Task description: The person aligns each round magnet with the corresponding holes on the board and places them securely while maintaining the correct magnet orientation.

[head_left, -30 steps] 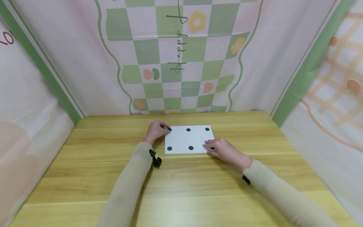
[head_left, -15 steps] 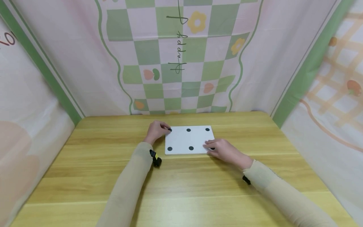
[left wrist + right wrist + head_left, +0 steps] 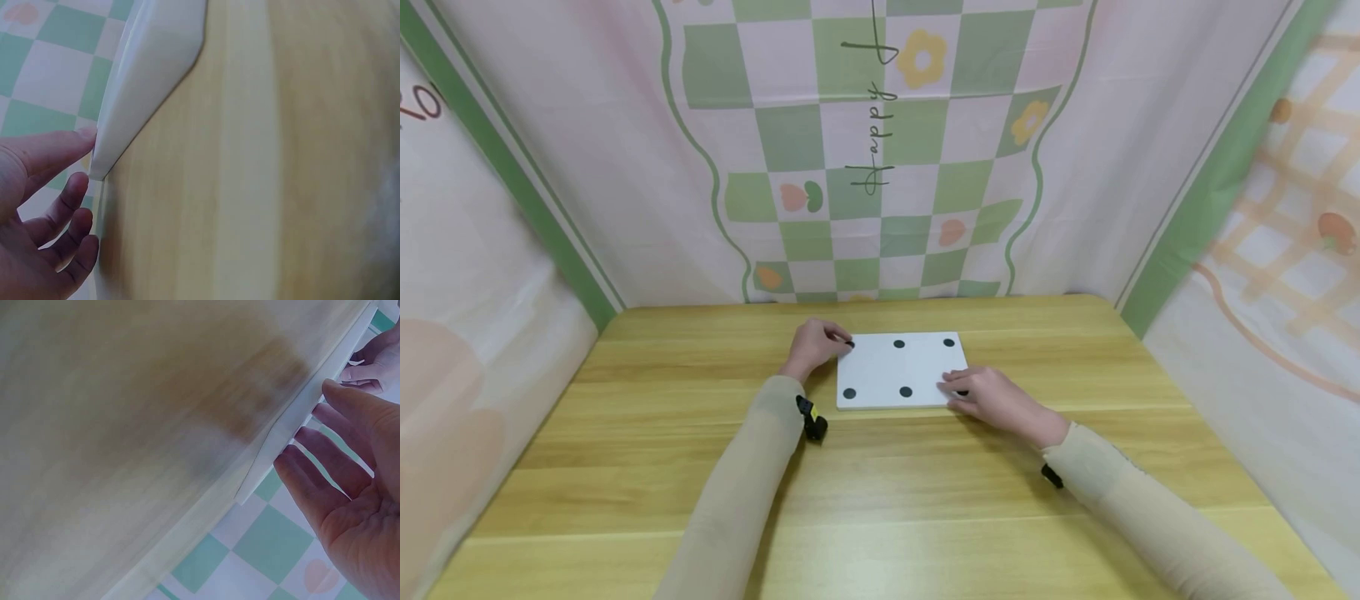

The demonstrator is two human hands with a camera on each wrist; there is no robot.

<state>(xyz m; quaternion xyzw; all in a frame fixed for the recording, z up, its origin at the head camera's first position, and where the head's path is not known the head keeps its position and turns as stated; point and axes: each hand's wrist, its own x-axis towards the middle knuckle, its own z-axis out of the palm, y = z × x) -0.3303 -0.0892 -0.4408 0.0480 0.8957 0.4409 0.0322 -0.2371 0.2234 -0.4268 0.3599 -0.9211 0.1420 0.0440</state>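
Observation:
A white rectangular board (image 3: 880, 368) with several black dots on its top lies flat on the wooden table. My left hand (image 3: 814, 345) is at its far left corner, the thumb and a finger touching beside the corner dot. In the left wrist view the left thumb (image 3: 75, 144) is straight against the board's edge, and the other fingers bend loosely below. My right hand (image 3: 996, 395) rests on the near right corner and partly covers the dot there. In the right wrist view its thumb lies at the edge and its fingertips (image 3: 289, 456) touch the board.
The wooden table (image 3: 865, 492) extends around the board on all sides. Behind it hangs a green and white checked curtain (image 3: 880, 208), with more printed cloth at both sides. Black wrist cameras sit at the left cuff (image 3: 811, 418) and the right cuff (image 3: 1052, 476).

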